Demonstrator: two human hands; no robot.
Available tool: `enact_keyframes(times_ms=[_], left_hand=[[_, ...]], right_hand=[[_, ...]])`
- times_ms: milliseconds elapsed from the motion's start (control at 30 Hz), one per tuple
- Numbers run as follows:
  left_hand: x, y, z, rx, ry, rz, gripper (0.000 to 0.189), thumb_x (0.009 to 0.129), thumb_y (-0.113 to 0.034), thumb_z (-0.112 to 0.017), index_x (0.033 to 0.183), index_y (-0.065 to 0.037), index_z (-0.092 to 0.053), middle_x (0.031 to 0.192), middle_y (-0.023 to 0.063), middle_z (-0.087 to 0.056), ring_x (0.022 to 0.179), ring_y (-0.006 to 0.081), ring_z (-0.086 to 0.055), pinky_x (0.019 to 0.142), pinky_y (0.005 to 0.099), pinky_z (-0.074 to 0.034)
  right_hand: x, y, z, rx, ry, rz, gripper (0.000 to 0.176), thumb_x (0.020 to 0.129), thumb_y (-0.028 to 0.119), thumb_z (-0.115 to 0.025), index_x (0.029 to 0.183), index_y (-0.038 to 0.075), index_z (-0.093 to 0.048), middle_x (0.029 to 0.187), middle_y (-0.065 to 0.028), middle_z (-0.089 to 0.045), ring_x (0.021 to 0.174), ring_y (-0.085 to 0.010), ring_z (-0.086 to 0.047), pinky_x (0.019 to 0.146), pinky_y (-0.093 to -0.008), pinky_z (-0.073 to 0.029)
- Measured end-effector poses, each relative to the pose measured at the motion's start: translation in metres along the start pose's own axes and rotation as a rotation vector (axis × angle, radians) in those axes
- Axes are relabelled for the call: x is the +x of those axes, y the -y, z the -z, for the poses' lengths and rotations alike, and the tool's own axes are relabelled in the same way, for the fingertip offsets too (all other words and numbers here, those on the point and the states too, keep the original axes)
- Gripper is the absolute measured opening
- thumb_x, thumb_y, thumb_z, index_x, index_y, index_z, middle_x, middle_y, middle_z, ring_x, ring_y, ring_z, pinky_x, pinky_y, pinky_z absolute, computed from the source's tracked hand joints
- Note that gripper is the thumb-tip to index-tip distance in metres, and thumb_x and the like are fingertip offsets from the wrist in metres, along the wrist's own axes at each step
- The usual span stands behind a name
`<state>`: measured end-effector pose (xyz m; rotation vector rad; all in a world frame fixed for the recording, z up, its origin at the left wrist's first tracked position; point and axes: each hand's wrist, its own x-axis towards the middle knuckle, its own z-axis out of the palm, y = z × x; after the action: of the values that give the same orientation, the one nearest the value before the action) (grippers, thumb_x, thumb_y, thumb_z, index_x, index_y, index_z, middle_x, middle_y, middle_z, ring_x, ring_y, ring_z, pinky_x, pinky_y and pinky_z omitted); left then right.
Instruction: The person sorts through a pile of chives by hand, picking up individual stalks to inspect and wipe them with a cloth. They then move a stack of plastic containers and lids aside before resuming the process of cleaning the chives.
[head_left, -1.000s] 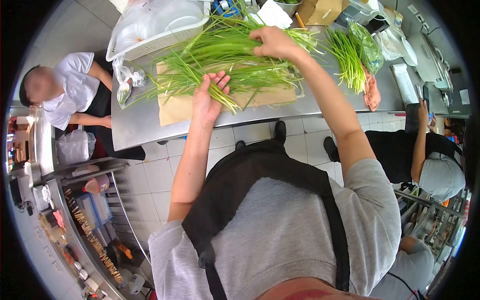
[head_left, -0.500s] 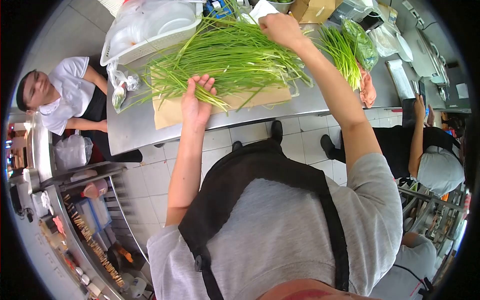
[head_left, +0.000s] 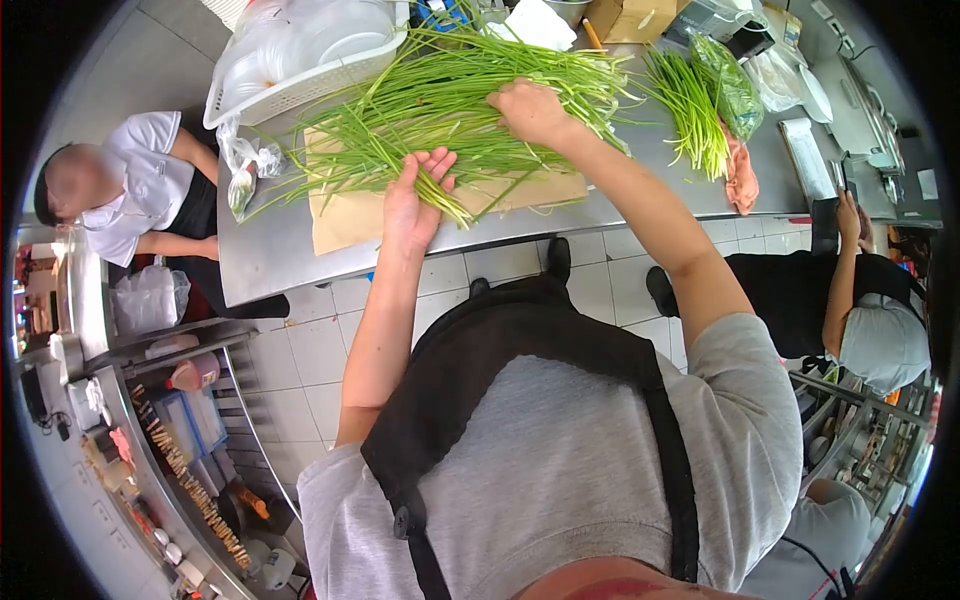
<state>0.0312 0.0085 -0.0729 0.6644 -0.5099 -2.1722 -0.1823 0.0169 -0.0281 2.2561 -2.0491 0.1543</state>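
A large spread of long green chives [head_left: 440,110] lies across a sheet of brown paper [head_left: 345,225] on the steel table. My left hand [head_left: 413,205], palm up at the near side of the pile, has its fingers and thumb curled round a small bunch of chives [head_left: 445,200] whose pale ends point toward me. Over the right part of the pile, my right hand [head_left: 530,112] is closed with its knuckles up, in among the stalks. Its fingertips are partly hidden.
A white basket of plastic lids [head_left: 290,100] stands back left. To the right lie another chive bunch [head_left: 690,115], a bagged green vegetable [head_left: 728,85] and an orange cloth [head_left: 740,175]. One person [head_left: 150,190] stands left, another [head_left: 850,300] right, by the table [head_left: 640,205].
My right hand has come down and toward me from the far edge by the white paper into the chives. My left hand keeps its bunch, shifted slightly right in view.
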Motion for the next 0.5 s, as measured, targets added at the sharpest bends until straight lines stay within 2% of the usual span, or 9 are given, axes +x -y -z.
enact_keyframes(times_ms=[67, 133, 200, 333, 500], left_hand=[[0.001, 0.000, 0.001, 0.008, 0.005, 0.002, 0.020, 0.090, -0.026, -0.039, 0.090, -0.009, -0.050, 0.105, 0.0111, -0.055, 0.102, 0.0247, -0.051, 0.077, 0.0357, -0.042], [0.003, 0.000, 0.003, 0.019, 0.009, 0.002, 0.020, 0.090, -0.026, -0.040, 0.090, -0.009, -0.050, 0.105, 0.0107, -0.055, 0.102, 0.0244, -0.051, 0.077, 0.0357, -0.042], [0.004, 0.000, 0.004, 0.013, 0.020, 0.020, 0.019, 0.089, -0.026, -0.042, 0.090, -0.009, -0.051, 0.107, 0.0099, -0.054, 0.108, 0.0256, -0.048, 0.078, 0.0356, -0.042], [0.003, 0.002, 0.002, 0.031, 0.009, 0.006, 0.019, 0.089, -0.026, -0.042, 0.090, -0.009, -0.051, 0.107, 0.0094, -0.054, 0.107, 0.0251, -0.048, 0.078, 0.0350, -0.042], [0.002, 0.003, 0.000, 0.066, 0.016, -0.014, 0.019, 0.089, -0.027, -0.043, 0.090, -0.010, -0.052, 0.108, 0.0091, -0.054, 0.107, 0.0240, -0.048, 0.078, 0.0351, -0.042]], right_hand=[[0.005, 0.000, 0.002, 0.026, -0.001, -0.010, 0.022, 0.068, 0.005, -0.055, 0.089, 0.009, -0.062, 0.085, -0.0111, -0.061, 0.088, -0.0280, -0.057, 0.071, -0.0385, -0.049], [0.012, 0.000, 0.007, -0.014, 0.199, -0.041, 0.022, 0.069, 0.009, -0.057, 0.090, 0.010, -0.061, 0.087, -0.0106, -0.060, 0.089, -0.0276, -0.056, 0.075, -0.0376, -0.048], [0.011, -0.001, 0.009, 0.000, 0.161, -0.036, 0.021, 0.069, 0.010, -0.057, 0.090, 0.010, -0.061, 0.090, -0.0104, -0.059, 0.092, -0.0275, -0.055, 0.076, -0.0382, -0.047], [0.005, 0.000, 0.005, 0.045, 0.043, 0.041, 0.021, 0.070, 0.012, -0.056, 0.090, 0.013, -0.062, 0.096, -0.0098, -0.057, 0.096, -0.0273, -0.051, 0.077, -0.0400, -0.047], [0.011, 0.005, 0.005, 0.025, 0.098, 0.009, 0.022, 0.067, 0.015, -0.057, 0.089, 0.013, -0.061, 0.087, -0.0081, -0.056, 0.088, -0.0266, -0.053, 0.074, -0.0374, -0.046]])
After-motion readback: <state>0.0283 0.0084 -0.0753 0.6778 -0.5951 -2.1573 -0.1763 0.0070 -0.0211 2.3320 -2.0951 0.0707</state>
